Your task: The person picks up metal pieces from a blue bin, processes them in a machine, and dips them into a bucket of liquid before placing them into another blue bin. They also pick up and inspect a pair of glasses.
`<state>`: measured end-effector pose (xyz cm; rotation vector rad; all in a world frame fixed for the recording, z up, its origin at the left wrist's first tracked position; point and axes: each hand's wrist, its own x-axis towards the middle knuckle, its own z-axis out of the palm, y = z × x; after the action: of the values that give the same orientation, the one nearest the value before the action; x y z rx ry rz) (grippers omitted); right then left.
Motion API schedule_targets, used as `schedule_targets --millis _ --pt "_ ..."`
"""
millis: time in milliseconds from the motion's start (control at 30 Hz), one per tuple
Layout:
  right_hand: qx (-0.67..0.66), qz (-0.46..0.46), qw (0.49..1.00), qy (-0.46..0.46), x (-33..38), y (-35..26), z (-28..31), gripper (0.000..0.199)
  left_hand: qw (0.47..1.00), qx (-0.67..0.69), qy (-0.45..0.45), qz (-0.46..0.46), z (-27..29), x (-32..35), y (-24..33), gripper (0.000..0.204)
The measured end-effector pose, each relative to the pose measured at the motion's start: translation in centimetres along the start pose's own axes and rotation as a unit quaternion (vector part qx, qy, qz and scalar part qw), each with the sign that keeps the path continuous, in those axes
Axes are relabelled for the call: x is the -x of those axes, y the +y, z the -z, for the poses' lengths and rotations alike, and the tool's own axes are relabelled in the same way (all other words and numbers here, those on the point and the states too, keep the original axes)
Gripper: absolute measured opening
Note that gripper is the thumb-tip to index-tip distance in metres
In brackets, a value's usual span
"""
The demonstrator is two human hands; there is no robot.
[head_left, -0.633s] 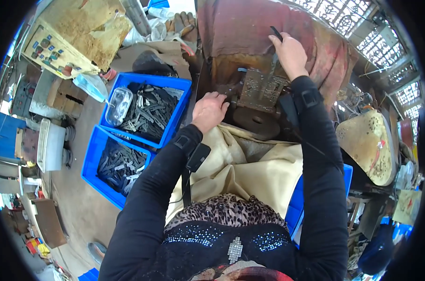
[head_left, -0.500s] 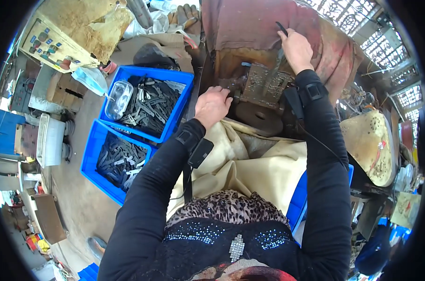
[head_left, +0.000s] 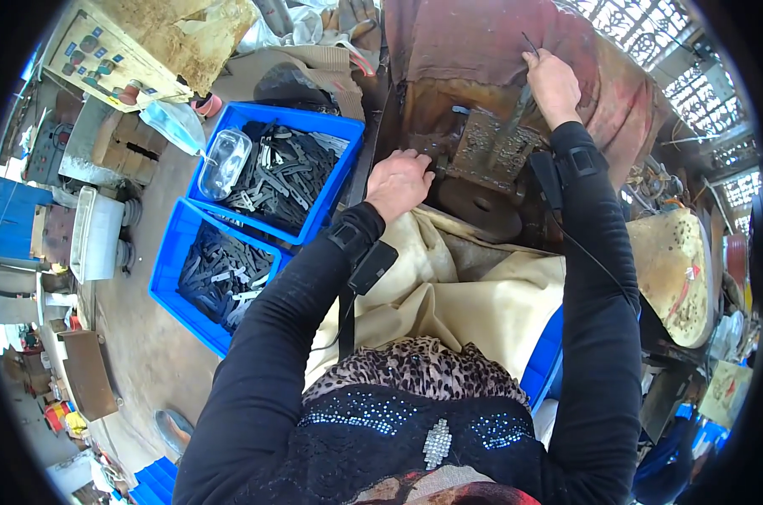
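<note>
My right hand (head_left: 555, 87) is raised over the far part of a wet, rusty machine trough (head_left: 436, 93). It pinches a thin dark metal strip (head_left: 529, 42) that sticks up past the fingertips, seen almost edge-on. My left hand (head_left: 401, 181) rests at the trough's near left edge. Its fingers lie loosely bent with the thumb apart, and nothing shows in them. Between the hands sit a wet, speckled metal block (head_left: 491, 147) and, nearer to me, a dark round disc (head_left: 481, 209) with a hole. A reddish cloth (head_left: 474, 38) hangs over the trough's back.
To the left, two blue bins (head_left: 358, 139) hold many dark metal strips; a clear plastic container (head_left: 225, 164) lies on those in the farther bin. A control box (head_left: 103, 63) with knobs stands far left. Cream cloth (head_left: 482, 311) covers my lap. A stained pale board (head_left: 672, 269) is at right.
The view has shifted slightly, so most things sit a bit to the right. The strip in my right hand has turned and now looks thinner. My left hand stays at the trough's edge.
</note>
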<state>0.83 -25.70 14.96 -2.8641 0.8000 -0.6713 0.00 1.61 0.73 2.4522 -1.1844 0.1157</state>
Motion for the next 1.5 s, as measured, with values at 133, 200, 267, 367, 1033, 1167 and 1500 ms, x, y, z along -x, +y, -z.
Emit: schedule_targets --millis 133,200,267,367,1033,1167,1500 --pt "-0.007 -0.006 1.000 -0.006 0.0 0.0 0.1 0.035 1.000 -0.002 -0.017 0.014 -0.1 -0.1 -0.1 0.028" --pt "-0.011 -0.011 1.000 -0.007 0.0 0.0 0.1 0.034 0.999 0.000 -0.027 0.023 -0.1 -0.1 0.0 0.029" --pt "-0.016 -0.016 1.000 -0.011 0.0 0.0 0.2 0.034 0.999 0.000 -0.031 0.027 0.0 -0.1 0.0 0.030" --pt "-0.018 -0.016 1.000 -0.016 0.0 0.1 0.1 0.035 0.998 -0.004 -0.048 0.032 0.0 -0.1 0.1 0.030" --pt "-0.199 0.121 0.970 0.066 16.5 0.6 5.2 0.025 0.999 0.034 0.020 -0.022 0.0 -1.5 0.2 0.056" --pt "-0.275 0.093 0.956 0.033 26.0 -0.3 5.7 0.016 0.995 -0.015 0.020 -0.095 -0.9 -4.1 0.8 0.055" --pt "-0.289 0.079 0.950 -0.091 34.0 0.7 5.0 0.026 0.963 -0.093 -0.084 -0.240 -4.2 -5.4 -1.0 0.012"
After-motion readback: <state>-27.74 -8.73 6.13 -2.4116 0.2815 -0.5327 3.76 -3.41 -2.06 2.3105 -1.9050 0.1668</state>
